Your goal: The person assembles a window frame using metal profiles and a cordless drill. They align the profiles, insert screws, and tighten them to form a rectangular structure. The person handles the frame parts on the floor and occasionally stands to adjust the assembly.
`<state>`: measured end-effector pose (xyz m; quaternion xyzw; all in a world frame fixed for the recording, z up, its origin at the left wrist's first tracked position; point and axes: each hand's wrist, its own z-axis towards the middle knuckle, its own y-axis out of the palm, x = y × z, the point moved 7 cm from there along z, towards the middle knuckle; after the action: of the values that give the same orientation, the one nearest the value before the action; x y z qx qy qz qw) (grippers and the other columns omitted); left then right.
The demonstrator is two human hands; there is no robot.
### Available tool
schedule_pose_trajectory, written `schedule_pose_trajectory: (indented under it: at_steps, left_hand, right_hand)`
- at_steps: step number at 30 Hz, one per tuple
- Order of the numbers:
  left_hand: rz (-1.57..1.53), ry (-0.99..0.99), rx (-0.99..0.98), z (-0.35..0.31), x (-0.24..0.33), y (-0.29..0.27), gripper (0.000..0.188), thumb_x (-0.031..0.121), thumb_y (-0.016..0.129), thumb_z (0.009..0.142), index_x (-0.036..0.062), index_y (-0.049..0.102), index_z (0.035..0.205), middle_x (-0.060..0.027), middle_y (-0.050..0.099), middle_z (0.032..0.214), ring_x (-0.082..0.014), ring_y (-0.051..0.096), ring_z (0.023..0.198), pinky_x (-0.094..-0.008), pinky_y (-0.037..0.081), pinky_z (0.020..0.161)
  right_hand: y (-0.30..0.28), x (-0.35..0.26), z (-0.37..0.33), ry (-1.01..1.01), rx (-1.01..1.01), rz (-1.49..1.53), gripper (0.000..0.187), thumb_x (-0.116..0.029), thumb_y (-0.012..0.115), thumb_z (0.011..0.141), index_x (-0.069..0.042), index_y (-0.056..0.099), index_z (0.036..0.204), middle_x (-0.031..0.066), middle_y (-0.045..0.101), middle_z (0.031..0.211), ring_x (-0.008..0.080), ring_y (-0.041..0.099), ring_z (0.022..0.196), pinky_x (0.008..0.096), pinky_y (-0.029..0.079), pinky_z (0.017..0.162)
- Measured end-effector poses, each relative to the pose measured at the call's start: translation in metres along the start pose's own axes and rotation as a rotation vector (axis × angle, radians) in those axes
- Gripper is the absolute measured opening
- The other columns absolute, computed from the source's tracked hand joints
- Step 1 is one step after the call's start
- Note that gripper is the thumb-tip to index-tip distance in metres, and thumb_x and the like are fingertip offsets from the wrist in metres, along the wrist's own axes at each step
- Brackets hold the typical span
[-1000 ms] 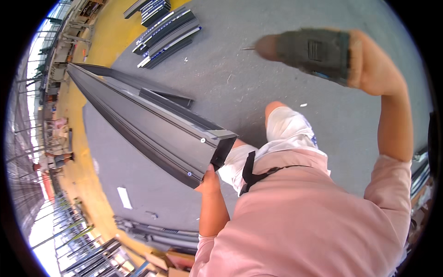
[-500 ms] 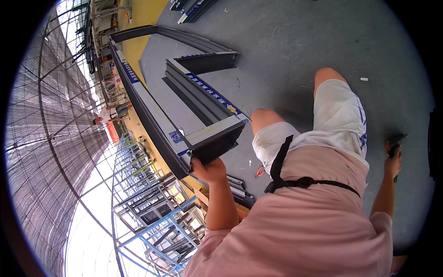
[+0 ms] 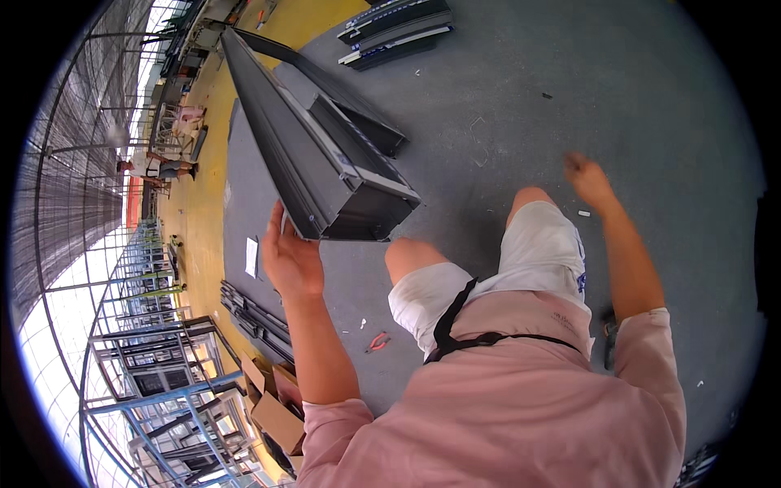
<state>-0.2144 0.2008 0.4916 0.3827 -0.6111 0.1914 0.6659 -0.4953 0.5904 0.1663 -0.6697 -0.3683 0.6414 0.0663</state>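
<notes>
A large dark grey metal profile frame [image 3: 301, 138] stretches away ahead of me at the left, tilted, with its near corner toward my knees. At its lower left edge is my left hand [image 3: 293, 256], palm up and fingers stretched out, touching or very close to the metal. My right hand [image 3: 587, 180] is raised over the floor beyond my right knee, apart from the frame; motion smears its fingers. Partly hidden by my right sleeve, a dark tool [image 3: 609, 335] lies on the floor at my right side.
Red-handled pliers [image 3: 377, 342] lie on the grey floor by my left thigh. Dark profiles [image 3: 254, 317] and cardboard boxes [image 3: 277, 415] are at the left. More profiles [image 3: 399, 32] lie far ahead. A person [image 3: 159, 167] is in the distance near racks [image 3: 163, 366].
The frame has turned over, hiding its labelled faces. My left hand has loosened from gripping its corner. My right hand has let go of the dark tool and moved forward.
</notes>
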Motion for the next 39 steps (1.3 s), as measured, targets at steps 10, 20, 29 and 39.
schedule_pose_trajectory:
  at_steps: [10, 20, 29, 39]
  left_hand:
    - [0.184, -0.305, 0.011, 0.022, -0.017, 0.013, 0.033, 0.014, 0.054, 0.092, -0.0037, 0.052, 0.119, -0.0111, 0.064, 0.104, -0.0188, 0.064, 0.09, -0.0334, 0.053, 0.079]
    - [0.182, -0.6, 0.18, 0.04, 0.058, -0.033, 0.04, 0.02, 0.053, 0.097, -0.0052, 0.05, 0.128, -0.0152, 0.063, 0.113, -0.0222, 0.061, 0.101, -0.0348, 0.05, 0.086]
    - [0.3, -0.819, 0.239, 0.051, 0.272, -0.178, 0.045, 0.032, 0.053, 0.099, -0.0066, 0.057, 0.122, -0.0166, 0.066, 0.11, -0.026, 0.066, 0.094, -0.0379, 0.055, 0.08]
    - [1.287, -0.738, 0.426, 0.099, 0.445, -0.331, 0.059, 0.052, 0.047, 0.101, -0.0039, 0.066, 0.109, -0.0266, 0.068, 0.095, -0.0381, 0.066, 0.096, -0.0435, 0.048, 0.085]
  right_hand:
    - [0.072, -0.453, -0.037, -0.162, -0.78, 0.506, 0.07, -0.045, 0.061, 0.096, 0.0, 0.042, 0.146, 0.01, 0.062, 0.124, 0.0208, 0.058, 0.115, 0.0362, 0.045, 0.103]
    - [0.111, -0.51, -0.079, 0.346, -0.754, 0.59, 0.037, -0.013, 0.059, 0.092, 0.005, 0.054, 0.124, 0.0147, 0.067, 0.105, 0.0212, 0.067, 0.091, 0.0357, 0.056, 0.079]
    - [0.177, -0.699, -0.234, 0.279, -0.958, 0.627, 0.035, -0.013, 0.066, 0.084, 0.0, 0.053, 0.114, 0.0067, 0.06, 0.095, 0.015, 0.057, 0.088, 0.0328, 0.048, 0.077]
    - [0.202, -0.81, -0.136, -0.837, -1.835, -0.313, 0.055, -0.04, 0.063, 0.09, -0.004, 0.057, 0.132, 0.0201, 0.064, 0.126, 0.0366, 0.061, 0.115, 0.0452, 0.048, 0.096]
